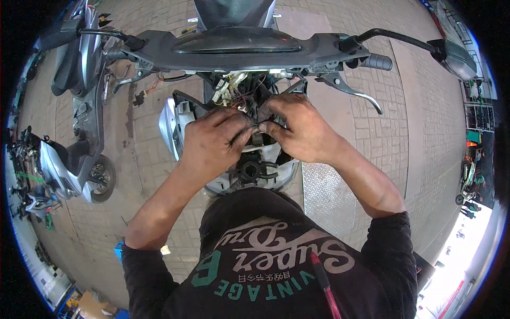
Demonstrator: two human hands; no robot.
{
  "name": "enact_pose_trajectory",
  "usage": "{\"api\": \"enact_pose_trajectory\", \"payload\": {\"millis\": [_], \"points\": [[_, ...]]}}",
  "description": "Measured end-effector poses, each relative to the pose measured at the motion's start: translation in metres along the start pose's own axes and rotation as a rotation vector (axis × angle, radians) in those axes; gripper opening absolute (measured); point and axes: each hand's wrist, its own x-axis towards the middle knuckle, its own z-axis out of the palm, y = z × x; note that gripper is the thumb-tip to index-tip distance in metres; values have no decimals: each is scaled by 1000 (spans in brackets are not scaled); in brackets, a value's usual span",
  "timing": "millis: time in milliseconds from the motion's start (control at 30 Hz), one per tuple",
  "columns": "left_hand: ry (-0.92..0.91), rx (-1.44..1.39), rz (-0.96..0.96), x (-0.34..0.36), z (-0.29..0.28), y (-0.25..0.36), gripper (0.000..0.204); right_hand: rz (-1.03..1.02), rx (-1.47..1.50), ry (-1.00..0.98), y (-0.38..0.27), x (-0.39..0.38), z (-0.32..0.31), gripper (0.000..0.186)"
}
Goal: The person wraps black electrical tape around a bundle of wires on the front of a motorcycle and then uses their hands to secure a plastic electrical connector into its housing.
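Both my hands meet over the opened front of a scooter, fingertips nearly touching. My left hand [213, 139] is closed in a pinch just below the bundle of coloured wires [236, 87]. Opposite it, my right hand [305, 130] pinches with thumb and bent fingers. Something small and dark lies between the fingertips; the fingers hide what it is. Beyond the hands stretches the scooter's handlebar [234, 58] with its dark cover. A silver-blue body panel [170, 127] flanks my left hand. Below the hands sits a round dark part [251, 170] of the scooter's front.
Mirrors [451, 58] and a brake lever [353, 95] stick out from the handlebar. A loose connector [139, 99] hangs on wires at the left. Another scooter [66, 162] stands at far left. A metal tread plate [329, 196] lies on the paved floor [382, 181].
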Motion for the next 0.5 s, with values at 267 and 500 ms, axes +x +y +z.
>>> {"api": "enact_pose_trajectory", "payload": {"millis": [267, 500], "points": [[-12, 130, 131, 0, 0, -1, 17, 101, 46, -62, -3, 1, -3, 23], [-264, -382, -314, 4, -8, -2, 19, 17, -136, 18, -2, 0, -2, 23]]}}
